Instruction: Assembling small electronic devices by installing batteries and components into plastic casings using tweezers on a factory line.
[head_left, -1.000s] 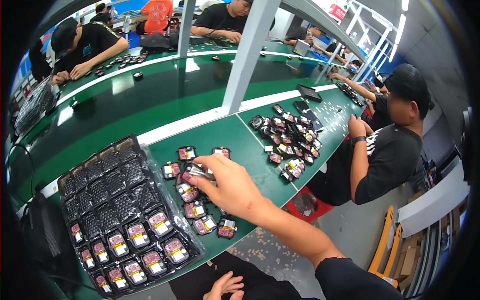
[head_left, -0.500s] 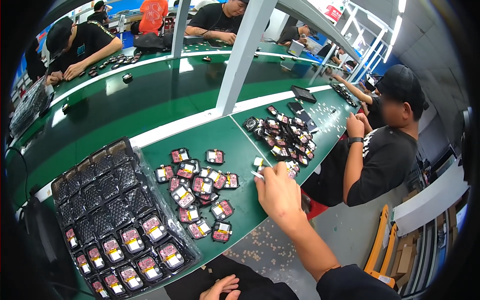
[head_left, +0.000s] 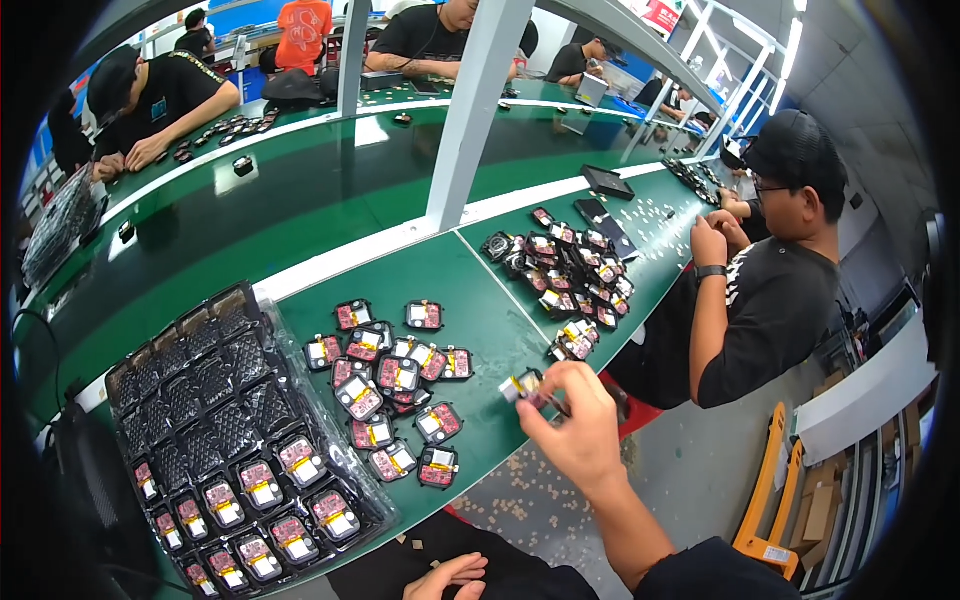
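My right hand [head_left: 580,425] is closed in a pinch above the near table edge. Between its thumb and fingers is a small black watch case [head_left: 524,386] with a white block and yellow tape, slightly blurred. My left hand [head_left: 448,578] rests by my lap at the lower edge, fingers loosely extended, nothing seen in it. Left of my right hand lies a loose heap of open watch cases [head_left: 400,375] showing red circuit boards, white blocks and yellow tape. A black compartment tray [head_left: 185,400] at the left holds similar cases in its near rows.
Beyond my right hand lies a bigger pile of watch cases [head_left: 565,265], near a black box [head_left: 607,183]. A white post [head_left: 480,120] rises from the table's rail. A co-worker in black [head_left: 770,310] sits at the right. An orange pallet jack [head_left: 770,500] stands on the floor.
My right hand has drawn slightly nearer and to the right, and the watch case now shows clearly between its fingers. My left hand has barely moved. The co-worker's head has turned.
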